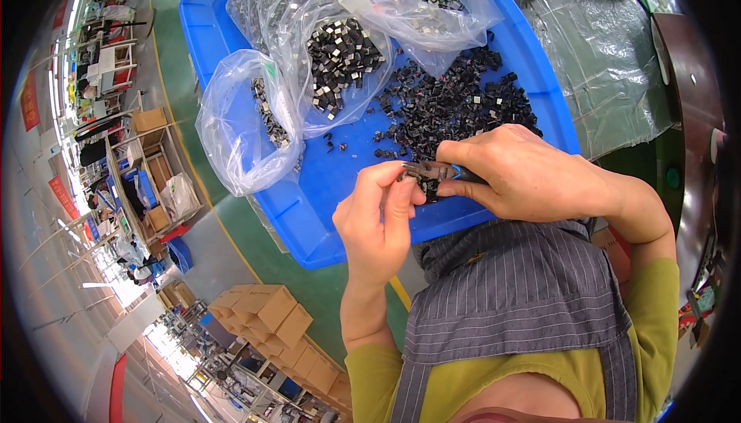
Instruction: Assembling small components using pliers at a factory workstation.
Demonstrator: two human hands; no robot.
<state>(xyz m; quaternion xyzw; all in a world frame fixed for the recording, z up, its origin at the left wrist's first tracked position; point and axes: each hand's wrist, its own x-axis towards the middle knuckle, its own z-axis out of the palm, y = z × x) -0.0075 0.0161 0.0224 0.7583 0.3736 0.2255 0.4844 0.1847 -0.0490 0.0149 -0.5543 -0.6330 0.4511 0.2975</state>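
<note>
Over the blue tray's (pixel 328 191) near edge, the right hand (pixel 529 176) grips pliers (pixel 432 170); the left hand (pixel 378 218) pinches a small part (pixel 407 177) (its shape unclear). Black pieces (pixel 440 110) lie toward the right edge.

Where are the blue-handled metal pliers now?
The blue-handled metal pliers are in the right hand, just right of centre in the head view, their tips beside the left hand, over the near side of the blue plastic tray.
</note>
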